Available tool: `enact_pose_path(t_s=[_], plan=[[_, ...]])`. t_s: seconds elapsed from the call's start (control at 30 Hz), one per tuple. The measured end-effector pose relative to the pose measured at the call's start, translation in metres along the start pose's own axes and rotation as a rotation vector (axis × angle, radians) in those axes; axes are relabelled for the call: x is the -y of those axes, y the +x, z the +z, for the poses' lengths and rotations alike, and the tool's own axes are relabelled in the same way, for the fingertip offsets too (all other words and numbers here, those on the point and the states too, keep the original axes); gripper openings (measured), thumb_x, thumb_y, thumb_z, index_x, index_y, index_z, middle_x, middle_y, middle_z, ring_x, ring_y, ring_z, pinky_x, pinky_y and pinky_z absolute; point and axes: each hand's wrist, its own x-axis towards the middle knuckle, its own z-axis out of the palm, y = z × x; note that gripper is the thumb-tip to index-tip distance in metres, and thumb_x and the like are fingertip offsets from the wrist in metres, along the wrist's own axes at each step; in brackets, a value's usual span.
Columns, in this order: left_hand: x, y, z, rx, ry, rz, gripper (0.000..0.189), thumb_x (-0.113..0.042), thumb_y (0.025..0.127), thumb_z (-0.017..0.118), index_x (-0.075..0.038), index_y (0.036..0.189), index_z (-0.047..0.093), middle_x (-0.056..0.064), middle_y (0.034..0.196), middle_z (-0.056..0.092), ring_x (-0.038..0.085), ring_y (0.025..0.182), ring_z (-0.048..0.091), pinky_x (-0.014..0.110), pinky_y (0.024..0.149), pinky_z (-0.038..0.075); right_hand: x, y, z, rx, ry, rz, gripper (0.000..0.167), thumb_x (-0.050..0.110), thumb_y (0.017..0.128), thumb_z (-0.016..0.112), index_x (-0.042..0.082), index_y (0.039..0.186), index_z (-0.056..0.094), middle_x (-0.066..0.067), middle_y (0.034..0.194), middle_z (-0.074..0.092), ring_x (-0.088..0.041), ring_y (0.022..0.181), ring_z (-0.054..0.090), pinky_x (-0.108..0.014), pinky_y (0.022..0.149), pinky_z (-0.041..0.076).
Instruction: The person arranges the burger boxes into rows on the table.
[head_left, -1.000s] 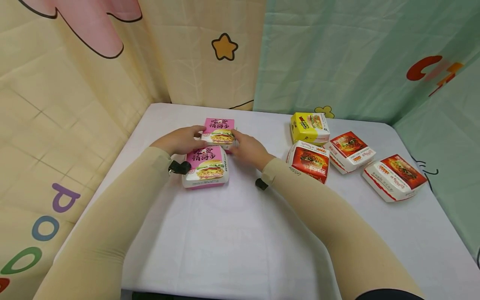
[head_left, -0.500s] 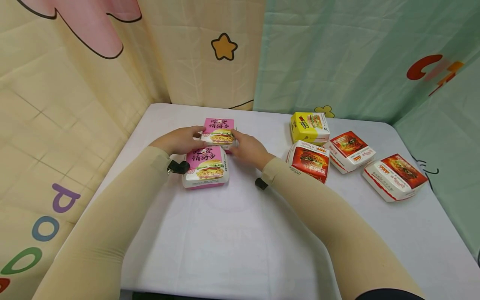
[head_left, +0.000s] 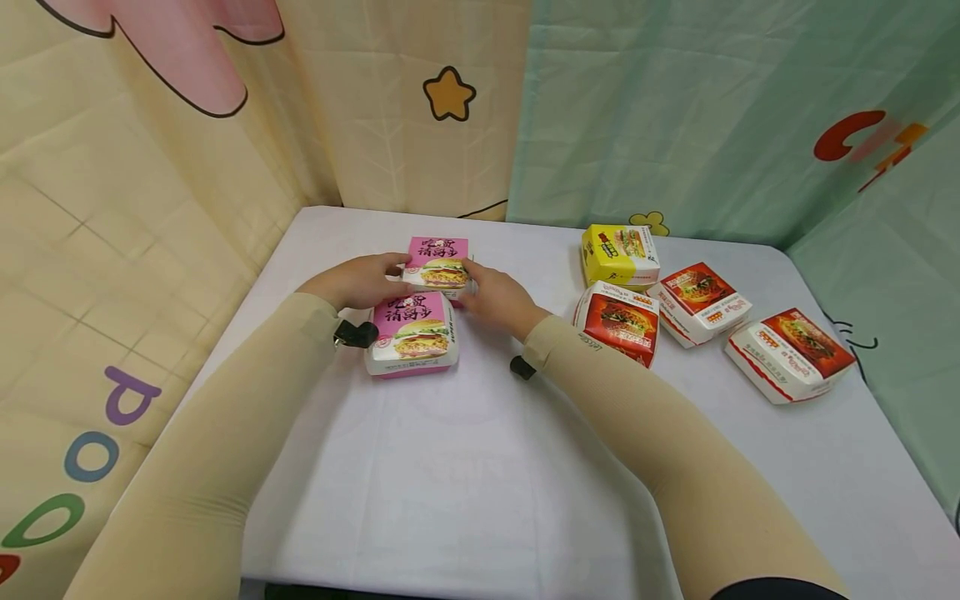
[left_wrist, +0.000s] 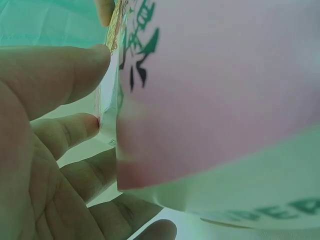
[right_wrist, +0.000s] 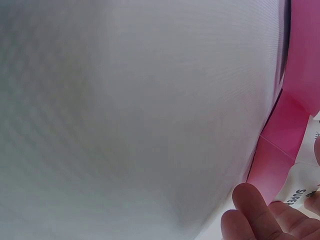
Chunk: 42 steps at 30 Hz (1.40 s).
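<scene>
A pink-and-white burger box (head_left: 438,260) lies toward the back of the table, between both hands. My left hand (head_left: 358,282) holds its left side, with the thumb at the near corner. On the opposite side my right hand (head_left: 501,302) grips it, thumb near the top edge and fingers low along the side. A second pink burger box (head_left: 411,335) sits directly in front of the first. It fills much of the left wrist view, beside the fingers (left_wrist: 65,134). In the right wrist view, fingertips (right_wrist: 250,200) reach the pink lower edge of a box.
To the right stand a yellow burger box (head_left: 619,255) and three red-and-white ones: one box (head_left: 618,322) near my right sleeve, another box (head_left: 699,303) behind it, and a third box (head_left: 791,355) farthest right. A white cloth covers the table (head_left: 450,483); printed curtains (head_left: 637,108) surround it.
</scene>
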Motion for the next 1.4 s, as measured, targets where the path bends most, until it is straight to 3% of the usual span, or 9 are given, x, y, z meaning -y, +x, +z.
enact_pose_path(t_s=[1.4], plan=[[0.0043, -0.0004, 0.0031, -0.009, 0.019, 0.001, 0.083, -0.054, 0.102, 0.060, -0.024, 0.170, 0.022, 0.014, 0.168, 0.039, 0.041, 0.156, 0.033, 0.067, 0.124, 0.029, 0.0015, -0.0032, 0.0000, 0.009, 0.016, 0.012, 0.077, 0.035, 0.106, 0.062, 0.019, 0.170, 0.022, -0.006, 0.172, 0.036, -0.027, 0.158, 0.037, -0.044, 0.128, 0.034]])
